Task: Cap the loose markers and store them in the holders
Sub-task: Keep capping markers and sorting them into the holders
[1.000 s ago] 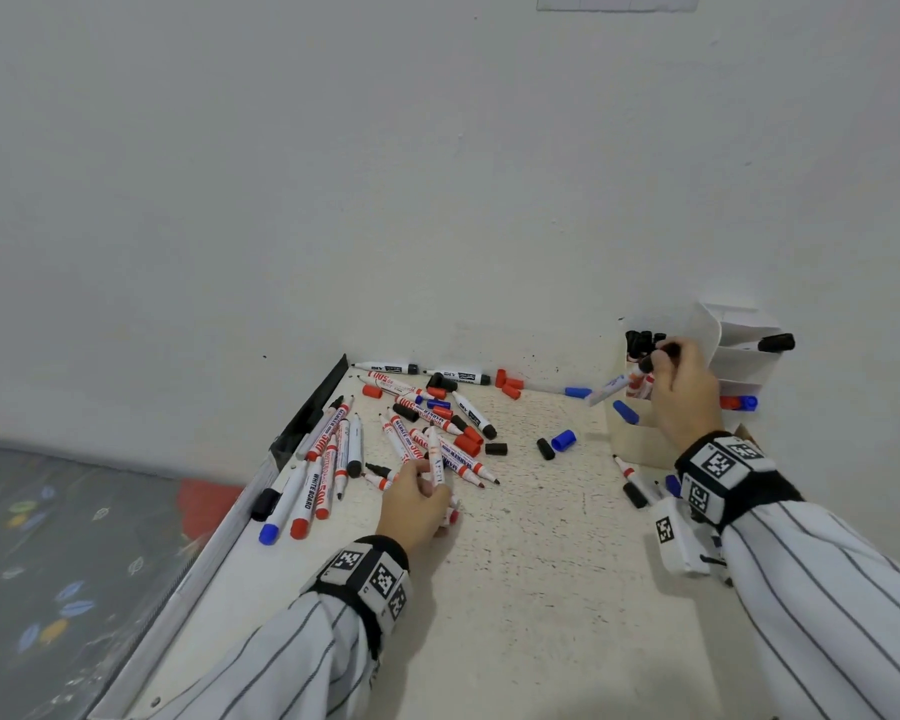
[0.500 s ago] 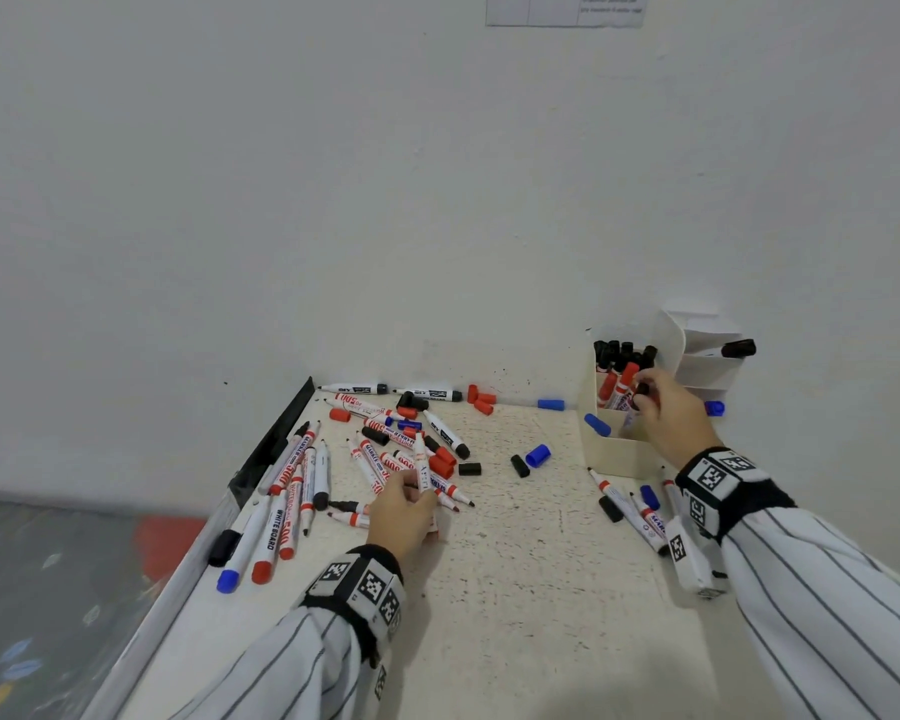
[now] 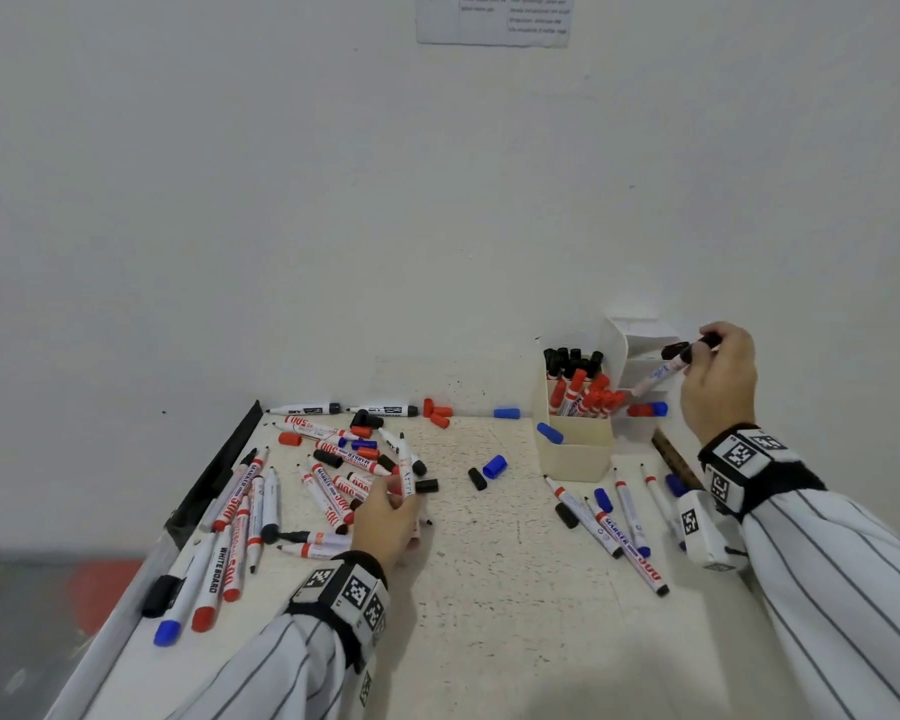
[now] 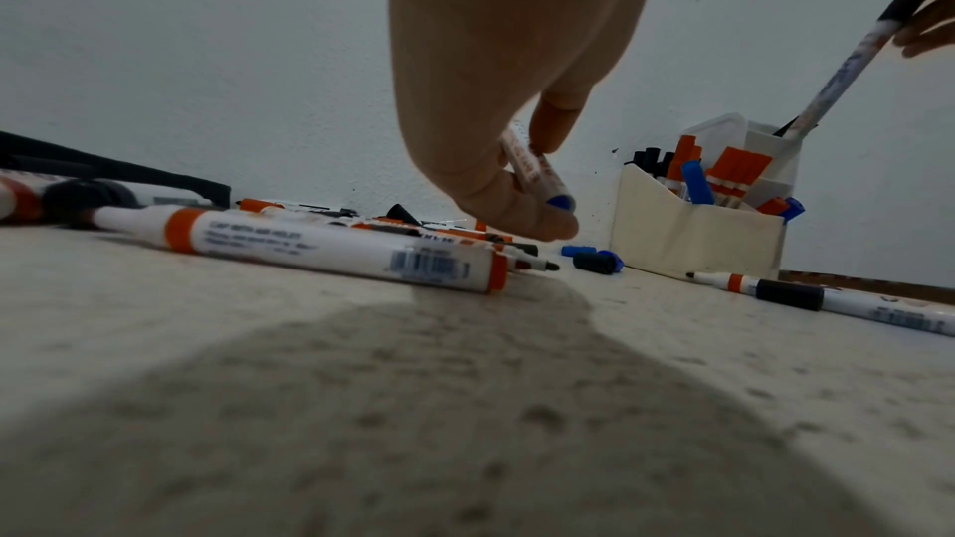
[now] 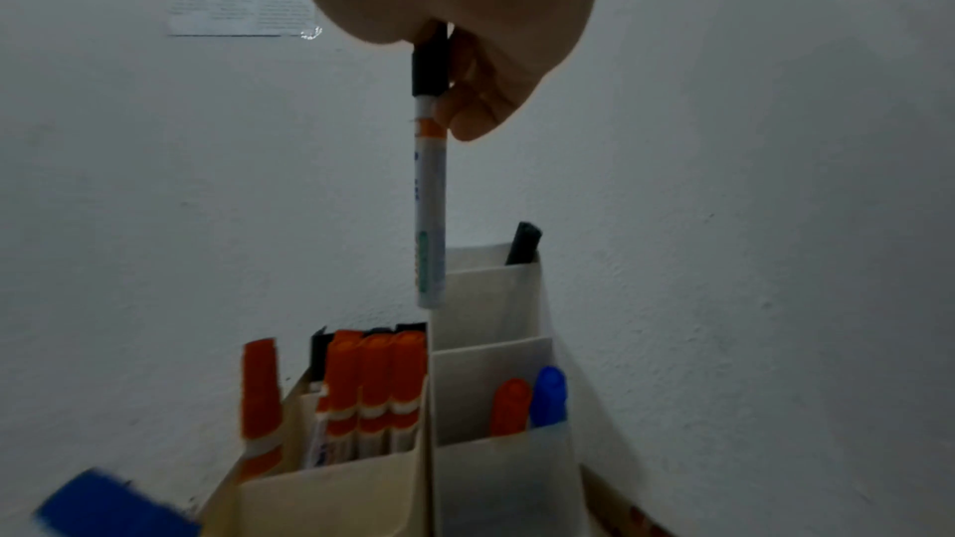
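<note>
My right hand pinches a thin black-capped marker by its cap end, barrel pointing down over the white holder at the back right. In the right wrist view that marker hangs just above the holder's tall back compartment. The cream holder beside it is packed with red and black capped markers. My left hand rests on the table among a heap of loose markers and pinches a white marker with a blue end between its fingertips.
Loose caps lie about: a blue cap, a black cap, red caps by the wall. More uncapped markers lie in front of the holders. A black rail runs along the table's left edge. The white wall stands close behind.
My right hand has risen from the cream holder and swung right, now holding a black-capped marker over the white holder. My left hand has stayed in the marker heap.
</note>
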